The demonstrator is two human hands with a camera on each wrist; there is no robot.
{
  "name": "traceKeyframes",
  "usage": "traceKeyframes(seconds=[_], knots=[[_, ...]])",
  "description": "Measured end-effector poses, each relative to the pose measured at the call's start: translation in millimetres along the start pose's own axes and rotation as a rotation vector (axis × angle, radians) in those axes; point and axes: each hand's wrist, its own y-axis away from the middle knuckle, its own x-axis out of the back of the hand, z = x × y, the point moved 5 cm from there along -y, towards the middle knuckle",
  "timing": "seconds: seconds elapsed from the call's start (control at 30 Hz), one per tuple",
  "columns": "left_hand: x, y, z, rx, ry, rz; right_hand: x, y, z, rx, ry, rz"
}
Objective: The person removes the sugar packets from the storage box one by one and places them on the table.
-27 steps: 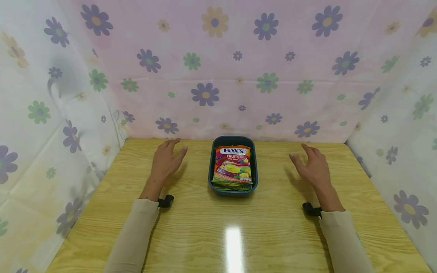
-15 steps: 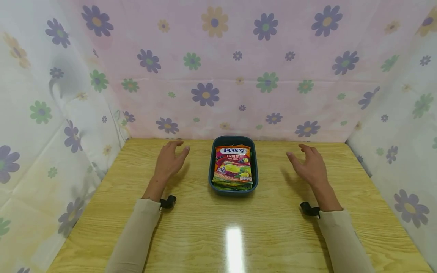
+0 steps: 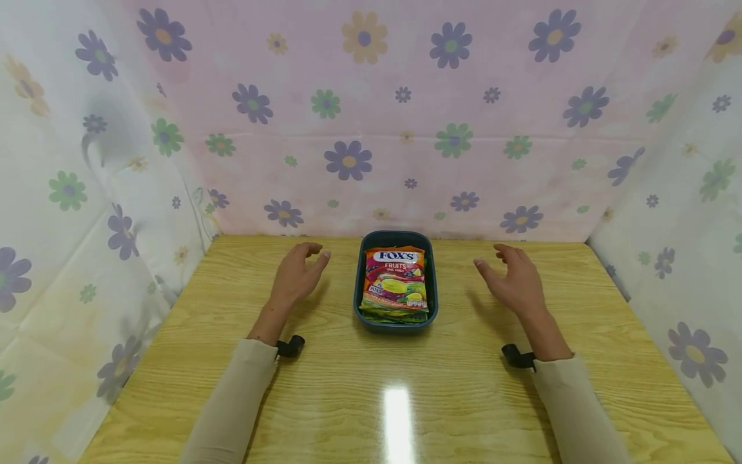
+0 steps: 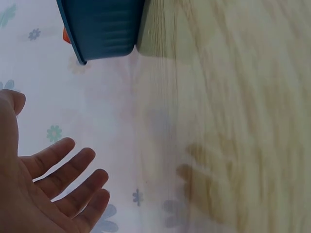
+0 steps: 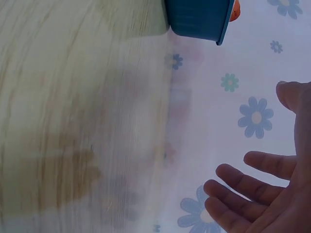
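Observation:
A dark teal plastic basket [image 3: 397, 328] stands upright on the table, centred near its back edge. Inside lies a candy bag [image 3: 395, 281] marked FOX'S FRUITS, on top of green packets [image 3: 394, 316]. To the left of the basket, my left hand [image 3: 297, 276] hovers above the table with loosely bent fingers and holds nothing. My right hand [image 3: 515, 278] is likewise raised on the basket's right side, thumb toward it, holding nothing. In both wrist views the relaxed fingers [image 4: 73, 179] and the basket's wall [image 5: 197, 17] are apart, with a gap between.
The wood-grain table [image 3: 324, 399] has a bright light reflection at its front. A flower-printed cloth [image 3: 400, 129] hangs behind it and along both sides. Small black camera mounts [image 3: 291, 347] sit at the wrists.
Both hands have moved inward, the left one to the right and the right one to the left, closer to the basket. The basket and its bags have stayed in place.

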Motion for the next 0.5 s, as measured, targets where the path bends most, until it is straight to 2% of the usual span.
traceKeyframes(seconds=[0.5], knots=[[-24.7, -1.3, 8.3, 0.02, 0.129, -0.034, -15, -4, -20, 0.065, -0.015, 0.005]])
